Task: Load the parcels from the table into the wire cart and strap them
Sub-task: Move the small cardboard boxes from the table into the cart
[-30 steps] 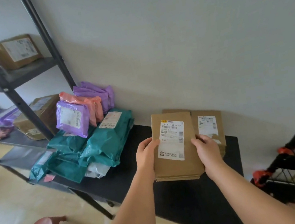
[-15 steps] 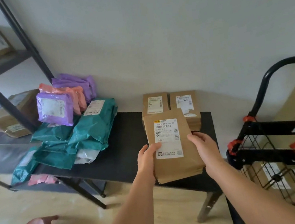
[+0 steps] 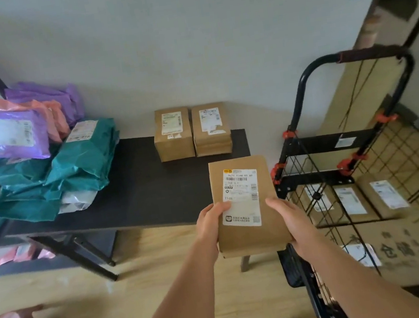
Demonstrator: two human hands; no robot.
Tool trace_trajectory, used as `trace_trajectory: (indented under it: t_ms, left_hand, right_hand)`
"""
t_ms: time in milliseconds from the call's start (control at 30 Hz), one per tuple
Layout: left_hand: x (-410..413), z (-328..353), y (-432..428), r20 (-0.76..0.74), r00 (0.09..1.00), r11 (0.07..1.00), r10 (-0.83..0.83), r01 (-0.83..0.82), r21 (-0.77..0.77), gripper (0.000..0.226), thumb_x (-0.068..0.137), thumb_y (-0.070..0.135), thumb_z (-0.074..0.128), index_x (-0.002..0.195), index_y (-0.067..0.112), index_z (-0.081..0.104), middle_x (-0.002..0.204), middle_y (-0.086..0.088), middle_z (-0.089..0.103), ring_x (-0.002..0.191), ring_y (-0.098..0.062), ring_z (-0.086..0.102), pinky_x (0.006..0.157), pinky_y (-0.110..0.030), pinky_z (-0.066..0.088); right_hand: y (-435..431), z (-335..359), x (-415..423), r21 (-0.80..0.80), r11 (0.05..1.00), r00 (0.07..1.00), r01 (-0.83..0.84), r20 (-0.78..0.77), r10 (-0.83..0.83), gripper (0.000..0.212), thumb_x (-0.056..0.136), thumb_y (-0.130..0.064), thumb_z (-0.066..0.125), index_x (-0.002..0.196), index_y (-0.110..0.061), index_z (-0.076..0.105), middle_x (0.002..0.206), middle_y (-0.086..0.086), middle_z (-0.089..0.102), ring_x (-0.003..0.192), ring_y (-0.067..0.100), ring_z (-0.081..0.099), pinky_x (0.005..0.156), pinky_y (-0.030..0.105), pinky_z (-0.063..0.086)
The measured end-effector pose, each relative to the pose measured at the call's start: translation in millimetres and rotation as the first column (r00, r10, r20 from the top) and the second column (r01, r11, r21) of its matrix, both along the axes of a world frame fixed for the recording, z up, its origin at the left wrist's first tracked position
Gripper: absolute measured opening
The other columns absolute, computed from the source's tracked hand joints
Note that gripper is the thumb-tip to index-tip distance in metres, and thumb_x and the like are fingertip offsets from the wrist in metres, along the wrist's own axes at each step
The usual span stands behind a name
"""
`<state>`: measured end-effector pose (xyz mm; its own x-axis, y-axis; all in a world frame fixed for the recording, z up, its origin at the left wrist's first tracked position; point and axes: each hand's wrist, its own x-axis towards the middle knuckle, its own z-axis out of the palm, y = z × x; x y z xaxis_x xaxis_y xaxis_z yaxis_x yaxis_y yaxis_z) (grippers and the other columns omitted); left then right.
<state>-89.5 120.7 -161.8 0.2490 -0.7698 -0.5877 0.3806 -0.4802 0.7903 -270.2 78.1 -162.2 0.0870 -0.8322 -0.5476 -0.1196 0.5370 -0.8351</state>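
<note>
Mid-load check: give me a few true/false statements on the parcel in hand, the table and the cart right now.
1. The left hand and right hand both hold the brown parcel. True.
2. The brown parcel rests on the table. False: it is held up in the air, off the table.
3. Two brown stacks stand on the table by the wall. True.
4. The wire cart is empty. False: labelled boxes lie inside it.

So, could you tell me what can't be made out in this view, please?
Head view only:
- brown parcel: label text too small, blurred.
- left hand, right hand: fingers hidden under the parcel.
- wire cart: its boxes screened by mesh; right side cut off by edge.
- teal mailers: pile cut off by left edge.
</note>
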Motion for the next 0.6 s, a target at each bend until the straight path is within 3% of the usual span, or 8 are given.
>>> trace_trajectory:
  t_ms: [133,233,333,467,600]
  left_hand:
    - [-41,5,-12,0.017,0.998,0.998,-0.063,0.063,0.002,0.031,0.084,0.027,0.066,0.113,0.016,0.067,0.096,-0.005,0.076,0.095,-0.027,0.072,0.093,-0.049,0.054]
    - [-77,6,-23,0.022,0.996,0.997,-0.083,0.083,-0.002,0.036,0.083,0.027,0.067,0.117,0.018,0.064,0.097,-0.005,0.076,0.094,-0.027,0.072,0.084,-0.044,0.058]
    - [-119,6,-38,0.022,0.993,0.993,-0.118,0.118,-0.004,0.042,0.083,0.029,0.068,0.122,0.018,0.061,0.098,-0.005,0.076,0.094,-0.026,0.072,0.081,-0.041,0.058]
    - [-189,3,-60,0.011,0.989,0.989,-0.147,0.147,-0.012,0.045,0.084,0.031,0.068,0.126,0.017,0.059,0.102,-0.005,0.075,0.098,-0.026,0.071,0.091,-0.046,0.055]
    - [-262,-1,-83,0.013,0.987,0.987,-0.162,0.162,0.009,0.049,0.084,0.034,0.067,0.13,0.018,0.058,0.103,-0.004,0.075,0.098,-0.025,0.07,0.081,-0.04,0.056]
  right_hand:
    - [4,4,-45,-0.005,0.997,0.996,0.074,0.056,-0.074,0.041,0.082,-0.046,0.071,0.117,-0.027,0.06,0.106,0.002,0.07,0.098,0.024,0.065,0.083,0.043,0.054]
    - [4,6,-83,-0.028,0.993,0.991,0.112,0.075,-0.109,0.037,0.082,-0.045,0.072,0.112,-0.026,0.061,0.098,-0.001,0.072,0.092,0.02,0.067,0.068,0.034,0.051]
    - [-2,5,-127,-0.037,0.99,0.989,0.133,0.076,-0.13,0.041,0.082,-0.047,0.07,0.115,-0.023,0.061,0.103,0.003,0.071,0.095,0.023,0.068,0.069,0.035,0.051]
    - [-21,4,-199,-0.036,0.986,0.984,0.161,0.088,-0.157,0.041,0.081,-0.048,0.07,0.112,-0.024,0.062,0.098,0.003,0.074,0.094,0.024,0.069,0.074,0.039,0.055]
    - [-46,-1,-270,-0.002,0.981,0.977,0.193,0.094,-0.192,0.037,0.082,-0.045,0.072,0.112,-0.024,0.063,0.101,0.005,0.074,0.094,0.025,0.07,0.07,0.037,0.055]
